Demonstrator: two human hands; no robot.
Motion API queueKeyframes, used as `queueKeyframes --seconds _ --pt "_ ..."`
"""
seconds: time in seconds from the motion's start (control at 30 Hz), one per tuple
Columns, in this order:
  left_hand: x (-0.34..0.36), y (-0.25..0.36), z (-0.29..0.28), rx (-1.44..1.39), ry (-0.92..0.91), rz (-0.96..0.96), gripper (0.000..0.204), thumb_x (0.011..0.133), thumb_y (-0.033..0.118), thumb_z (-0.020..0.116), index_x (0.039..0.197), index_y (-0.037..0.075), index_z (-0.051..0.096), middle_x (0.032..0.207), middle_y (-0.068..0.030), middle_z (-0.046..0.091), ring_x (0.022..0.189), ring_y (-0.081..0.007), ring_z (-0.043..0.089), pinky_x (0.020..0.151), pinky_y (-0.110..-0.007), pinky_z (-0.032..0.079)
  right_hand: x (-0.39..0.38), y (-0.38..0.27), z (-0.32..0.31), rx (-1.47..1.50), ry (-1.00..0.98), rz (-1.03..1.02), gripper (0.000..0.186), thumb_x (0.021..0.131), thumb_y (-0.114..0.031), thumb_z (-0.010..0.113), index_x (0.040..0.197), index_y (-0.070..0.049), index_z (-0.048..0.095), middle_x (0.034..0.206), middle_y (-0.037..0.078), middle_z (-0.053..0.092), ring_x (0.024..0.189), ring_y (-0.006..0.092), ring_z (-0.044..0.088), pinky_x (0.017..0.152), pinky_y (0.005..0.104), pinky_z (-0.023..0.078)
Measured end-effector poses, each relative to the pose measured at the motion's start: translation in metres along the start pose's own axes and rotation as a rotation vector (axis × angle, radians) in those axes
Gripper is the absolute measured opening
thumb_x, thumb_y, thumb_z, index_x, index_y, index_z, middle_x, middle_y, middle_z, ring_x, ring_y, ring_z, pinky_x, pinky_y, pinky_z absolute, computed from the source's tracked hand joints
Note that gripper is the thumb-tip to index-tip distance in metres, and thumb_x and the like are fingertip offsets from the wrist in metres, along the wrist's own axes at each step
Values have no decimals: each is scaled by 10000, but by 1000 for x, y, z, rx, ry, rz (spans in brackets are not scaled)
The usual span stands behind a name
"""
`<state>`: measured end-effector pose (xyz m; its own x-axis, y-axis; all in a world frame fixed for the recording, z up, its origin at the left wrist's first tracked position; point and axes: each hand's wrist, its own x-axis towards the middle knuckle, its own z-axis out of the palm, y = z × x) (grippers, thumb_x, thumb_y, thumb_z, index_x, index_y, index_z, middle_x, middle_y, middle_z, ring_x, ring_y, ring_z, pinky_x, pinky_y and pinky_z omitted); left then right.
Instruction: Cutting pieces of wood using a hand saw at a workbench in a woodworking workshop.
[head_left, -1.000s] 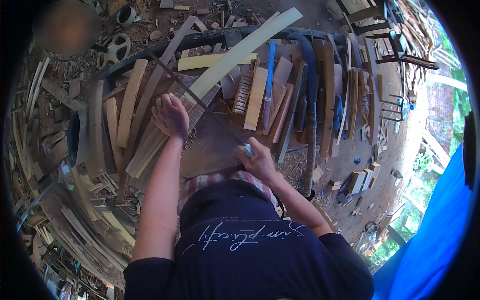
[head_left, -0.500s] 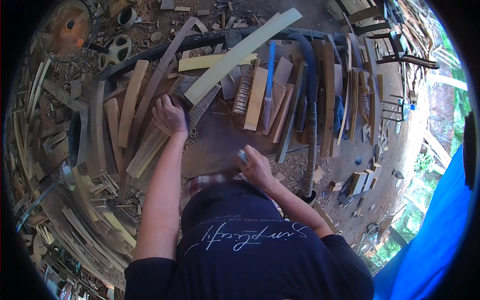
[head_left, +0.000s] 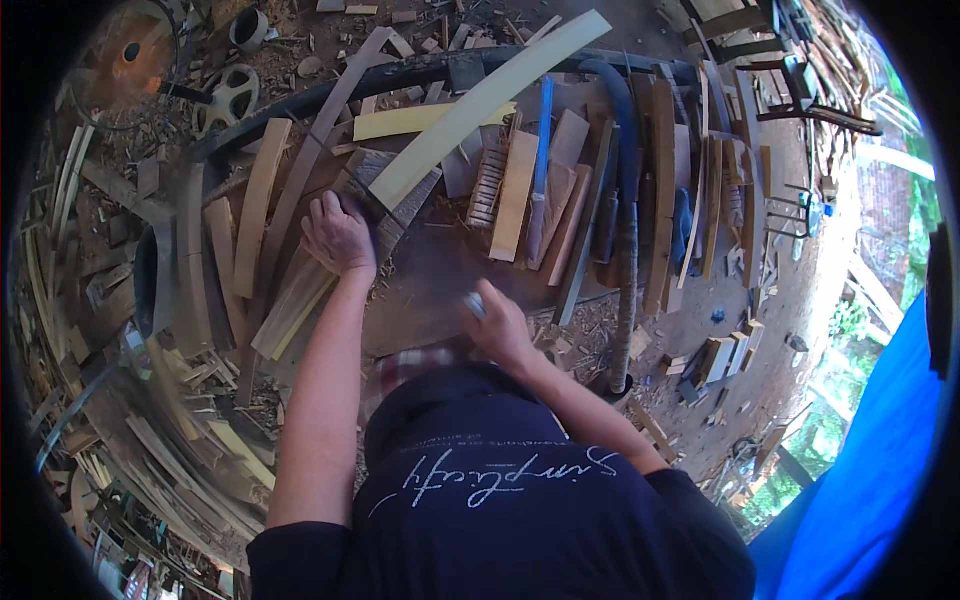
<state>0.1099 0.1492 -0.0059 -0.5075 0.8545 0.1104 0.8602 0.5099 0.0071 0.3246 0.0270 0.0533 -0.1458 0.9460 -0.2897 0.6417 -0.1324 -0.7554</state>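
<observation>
My left hand [head_left: 339, 235] is pressed onto a wooden strip [head_left: 292, 312] on the bench, its fingers curled over the far end. That end lies against a dark, rough wood block [head_left: 408, 211]. Across the block rests a long pale yellow board [head_left: 480, 110], slanting up to the right. My right hand [head_left: 503, 328] is closed in front of my body, above the bare bench surface [head_left: 430, 290]. Something small and whitish shows at its index finger, blurred; whether the fist holds anything is hidden.
Right of the block lie several wood pieces, a blue-topped stick [head_left: 543, 140] and a dark curved pipe [head_left: 627, 200]. More boards [head_left: 262, 205] lean on the left. A spoked wheel [head_left: 228, 98] is at the far left, scraps cover the floor, and a blue tarp [head_left: 850, 470] hangs right.
My right hand has shifted slightly left and turned, its fingers now more tucked in. The left hand stays on the wooden strip.
</observation>
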Motion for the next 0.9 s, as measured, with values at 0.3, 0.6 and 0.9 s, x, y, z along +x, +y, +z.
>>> queueKeyframes --seconds 0.3,0.6,0.9 --pt "0 -2 10 4 118 33 171 921 300 518 892 135 557 946 -53 572 914 -282 564 762 -469 441 78 -31 25 -50 26 -58 254 856 -234 659 975 -69 506 850 215 613 786 434 620 662 539 489" --pt "3 -2 -1 -18 59 100 189 910 316 526 903 132 571 951 -60 573 912 -279 562 778 -451 437 49 -25 18 -32 64 -38 256 850 -196 662 958 -50 482 827 205 607 763 424 620 650 512 496" --pt "5 3 -7 -67 -80 36 263 930 370 510 957 113 555 1014 -80 574 1022 -328 570 805 -507 470 20 -8 14 -39 65 -38 256 857 -218 669 960 -58 497 817 193 611 743 426 618 632 518 492"
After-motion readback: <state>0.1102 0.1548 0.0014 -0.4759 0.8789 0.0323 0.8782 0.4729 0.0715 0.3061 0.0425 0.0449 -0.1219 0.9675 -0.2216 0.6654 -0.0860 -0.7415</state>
